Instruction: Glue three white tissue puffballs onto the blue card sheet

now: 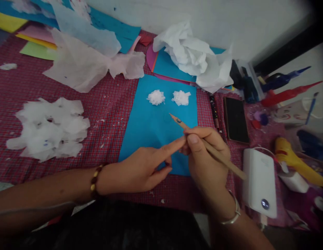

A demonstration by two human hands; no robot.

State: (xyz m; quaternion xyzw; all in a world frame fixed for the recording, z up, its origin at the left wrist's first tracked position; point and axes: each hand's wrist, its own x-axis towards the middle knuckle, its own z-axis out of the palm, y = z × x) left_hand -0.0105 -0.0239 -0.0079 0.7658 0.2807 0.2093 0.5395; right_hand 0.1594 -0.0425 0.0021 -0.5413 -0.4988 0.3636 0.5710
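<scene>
The right hand [209, 159] grips a wooden pencil [180, 122], its tip over a blue paper sheet [148, 128] just below two white tissue puffs [155, 97]. The left hand [137, 170] reaches its index finger to the right hand's fingers. On the plaid cloth [109, 114], a white tissue cluster [54, 130] lies to the left; a smartphone [236, 119], white power bank [258, 180] and yellow glue gun [290, 156] lie to the right.

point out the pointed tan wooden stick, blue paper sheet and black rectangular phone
Pointed tan wooden stick [221, 157], head view: shaft, toward blunt end
Blue paper sheet [153, 126], head view: bare middle
Black rectangular phone [236, 119], head view: middle of upper face
</scene>
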